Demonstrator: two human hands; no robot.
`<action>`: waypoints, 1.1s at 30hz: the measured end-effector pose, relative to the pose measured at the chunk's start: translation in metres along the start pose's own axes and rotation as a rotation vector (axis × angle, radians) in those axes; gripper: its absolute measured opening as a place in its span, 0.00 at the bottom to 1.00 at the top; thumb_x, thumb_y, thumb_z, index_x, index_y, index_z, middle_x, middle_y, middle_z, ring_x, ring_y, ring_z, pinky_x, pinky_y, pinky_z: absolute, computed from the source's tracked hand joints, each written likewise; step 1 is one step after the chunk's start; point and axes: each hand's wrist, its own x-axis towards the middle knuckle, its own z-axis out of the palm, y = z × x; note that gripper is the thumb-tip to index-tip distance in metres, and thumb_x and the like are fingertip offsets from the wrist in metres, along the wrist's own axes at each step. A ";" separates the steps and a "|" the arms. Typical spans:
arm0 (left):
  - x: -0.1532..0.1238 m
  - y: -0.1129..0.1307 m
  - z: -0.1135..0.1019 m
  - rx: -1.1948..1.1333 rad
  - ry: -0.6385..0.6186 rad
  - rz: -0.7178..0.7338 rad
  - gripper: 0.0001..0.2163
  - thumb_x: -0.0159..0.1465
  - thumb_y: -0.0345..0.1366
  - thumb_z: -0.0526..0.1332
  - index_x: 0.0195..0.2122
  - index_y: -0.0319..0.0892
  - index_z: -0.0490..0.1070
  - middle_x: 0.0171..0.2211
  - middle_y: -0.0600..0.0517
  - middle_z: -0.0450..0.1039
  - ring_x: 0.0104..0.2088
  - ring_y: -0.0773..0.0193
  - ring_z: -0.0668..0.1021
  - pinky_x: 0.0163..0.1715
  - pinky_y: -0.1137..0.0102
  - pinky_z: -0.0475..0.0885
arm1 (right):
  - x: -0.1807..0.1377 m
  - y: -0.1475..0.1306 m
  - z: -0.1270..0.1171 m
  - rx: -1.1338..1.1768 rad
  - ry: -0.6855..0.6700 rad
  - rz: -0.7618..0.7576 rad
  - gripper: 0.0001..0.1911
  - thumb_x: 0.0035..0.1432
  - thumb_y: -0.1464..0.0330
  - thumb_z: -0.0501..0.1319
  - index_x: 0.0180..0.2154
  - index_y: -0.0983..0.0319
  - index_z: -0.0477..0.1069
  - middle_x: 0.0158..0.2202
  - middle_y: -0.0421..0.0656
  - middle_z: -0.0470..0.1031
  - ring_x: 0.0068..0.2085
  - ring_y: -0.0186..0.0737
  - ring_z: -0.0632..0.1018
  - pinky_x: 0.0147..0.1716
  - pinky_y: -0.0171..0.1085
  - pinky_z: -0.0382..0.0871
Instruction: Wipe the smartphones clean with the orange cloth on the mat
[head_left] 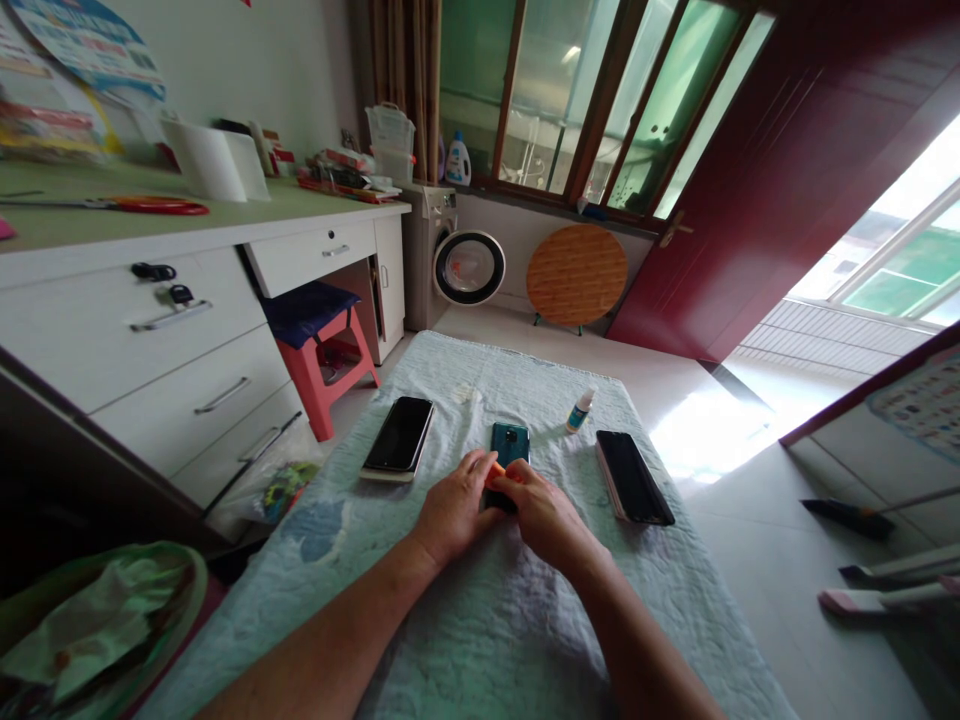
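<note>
A teal phone (511,438) lies back up on the cloth-covered table, its camera block at the far end. My left hand (454,503) is closed at the phone's left edge, fingers together and thumb near its close end. Over the phone's lower half, my right hand (546,508) pinches a small orange object (496,471), mostly hidden by my fingers; its kind cannot be made out. To the left, a black-screened phone (403,433) rests on a pale box. Another dark phone (636,478) lies on a box to the right. A small spray bottle (580,411) stands behind my right hand.
A pale quilted cloth (465,385) covers the table. Left of it are a pink stool (330,365), a white desk (210,290) with drawers and a waste bin (199,590). Beyond stand a washing machine with its door (470,268) open and a round wooden tabletop (576,275).
</note>
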 end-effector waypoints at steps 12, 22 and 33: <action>0.001 0.005 -0.007 -0.029 -0.017 0.009 0.30 0.55 0.34 0.65 0.60 0.43 0.60 0.59 0.45 0.65 0.57 0.55 0.71 0.57 0.64 0.65 | -0.001 0.016 -0.001 -0.029 0.027 0.155 0.31 0.50 0.68 0.68 0.56 0.54 0.66 0.49 0.43 0.66 0.40 0.37 0.72 0.38 0.33 0.63; 0.003 0.003 -0.007 -0.082 0.016 -0.009 0.23 0.58 0.30 0.60 0.56 0.44 0.65 0.54 0.48 0.70 0.52 0.58 0.74 0.54 0.66 0.68 | -0.005 0.003 -0.004 0.014 -0.008 0.113 0.31 0.58 0.72 0.60 0.61 0.49 0.61 0.50 0.43 0.67 0.41 0.37 0.73 0.42 0.32 0.64; 0.007 0.000 -0.008 -0.033 0.054 -0.029 0.20 0.62 0.26 0.53 0.55 0.41 0.67 0.54 0.46 0.70 0.54 0.60 0.73 0.57 0.65 0.67 | -0.011 0.007 -0.010 0.085 -0.084 0.038 0.18 0.61 0.74 0.54 0.46 0.52 0.76 0.42 0.40 0.71 0.36 0.33 0.72 0.39 0.30 0.62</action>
